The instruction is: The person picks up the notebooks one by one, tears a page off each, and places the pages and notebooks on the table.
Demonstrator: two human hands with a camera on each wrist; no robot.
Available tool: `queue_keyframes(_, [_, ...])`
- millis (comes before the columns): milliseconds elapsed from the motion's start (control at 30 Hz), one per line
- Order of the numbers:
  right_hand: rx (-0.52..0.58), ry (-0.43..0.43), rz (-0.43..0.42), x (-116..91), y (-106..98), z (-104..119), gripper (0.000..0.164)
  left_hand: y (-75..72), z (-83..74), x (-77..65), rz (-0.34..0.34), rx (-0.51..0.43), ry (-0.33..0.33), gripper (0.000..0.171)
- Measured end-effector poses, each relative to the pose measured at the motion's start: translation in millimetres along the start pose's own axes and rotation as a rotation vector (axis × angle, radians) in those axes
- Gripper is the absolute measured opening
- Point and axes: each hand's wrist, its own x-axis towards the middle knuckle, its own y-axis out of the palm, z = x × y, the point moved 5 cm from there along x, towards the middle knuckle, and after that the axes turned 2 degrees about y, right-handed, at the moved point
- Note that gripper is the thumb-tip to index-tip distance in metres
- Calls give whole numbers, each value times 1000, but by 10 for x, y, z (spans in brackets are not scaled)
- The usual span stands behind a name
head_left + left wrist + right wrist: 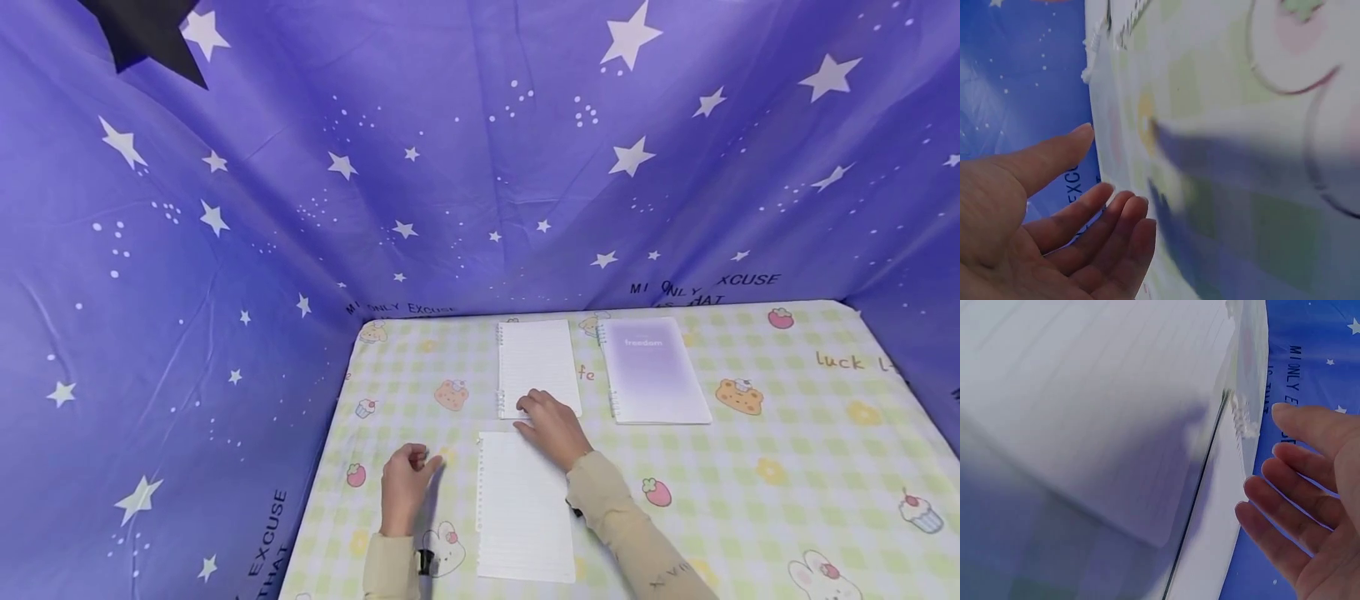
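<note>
My right hand point(553, 429) is over the lower edge of the stack of lined paper point(536, 362) with white binder rings, its fingers loosely bent with nothing between them. Its wrist side overlaps the top corner of a lined loose-leaf sheet point(525, 508), punched with holes down its left edge, which lies nearer to me. In the right wrist view, that hand's relaxed fingers point(1272, 522) are spread apart. Left of the loose-leaf sheet, my left hand point(407, 487) hovers over the tablecloth, thumb apart from the gently bent fingers point(1094, 234), holding nothing.
A purple-and-white notebook cover point(656, 375) marked "freedom", with white rings on its left side, lies at the back right. The checked tablecloth point(817, 450) has printed bears, cupcakes and strawberries. Blue star-patterned curtains point(465, 167) hang behind and at the sides.
</note>
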Motion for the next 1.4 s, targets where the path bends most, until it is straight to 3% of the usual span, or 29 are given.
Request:
queue_keyframes(300, [-30,-6,29,149,112,186,40,65,-102,387,-17,10,-1,50])
queue_keyframes(667, [-63,-11,64,262,334,282,52,183,-130,643,50,8,11,50])
queue_keyframes(900, [-105,-13,112,382,423,328,55,204,-124,715,51,5,19,45])
queue_keyframes(1400, [-174,-98,66,406,492,341,39,211,-103,763,59,16,4,43])
